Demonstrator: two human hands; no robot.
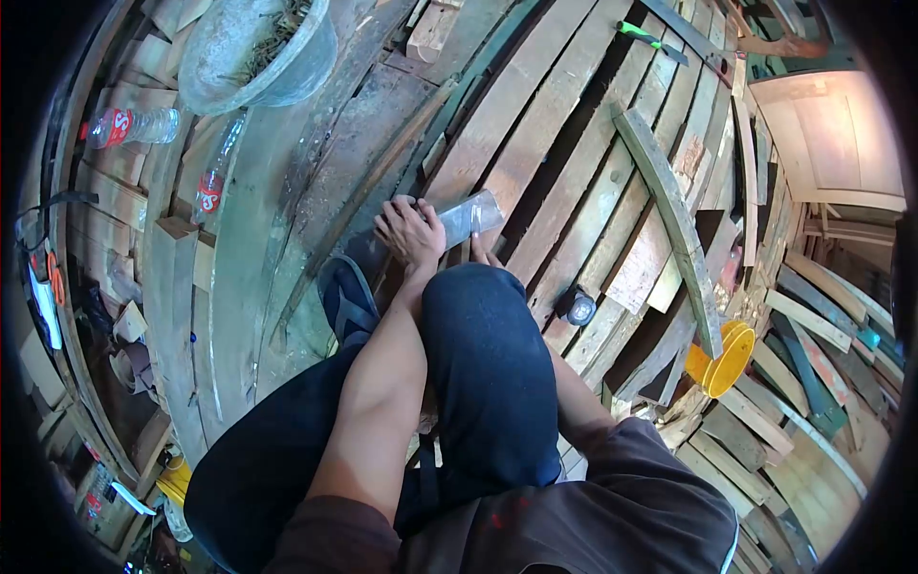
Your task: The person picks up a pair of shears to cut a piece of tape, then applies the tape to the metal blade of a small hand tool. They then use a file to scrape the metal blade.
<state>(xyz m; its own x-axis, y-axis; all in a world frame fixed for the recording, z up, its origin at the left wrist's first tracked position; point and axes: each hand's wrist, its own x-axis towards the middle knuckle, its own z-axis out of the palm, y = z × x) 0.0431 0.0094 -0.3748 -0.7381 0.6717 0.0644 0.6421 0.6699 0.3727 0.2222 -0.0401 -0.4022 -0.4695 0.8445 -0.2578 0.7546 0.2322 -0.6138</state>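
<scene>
A flat greyish rectangular block (472, 216) lies across the ends of the wooden planks (535, 139), just beyond my raised knee. My left hand (411, 231) is on the block's left end, its fingers bent; whether they wrap round the end cannot be made out. Only a few fingertips of my right hand (486, 253) show at the block's near edge, touching it or very close; my knee hides the rest of that hand.
A curved wooden piece (669, 215) lies over the planks at the right, near a yellow container (724, 361). A dark round object (577, 307) sits beside my knee. At the upper left are a large basin (273, 81) and plastic bottles (143, 127). A green-handled tool (650, 40) lies farther away.
</scene>
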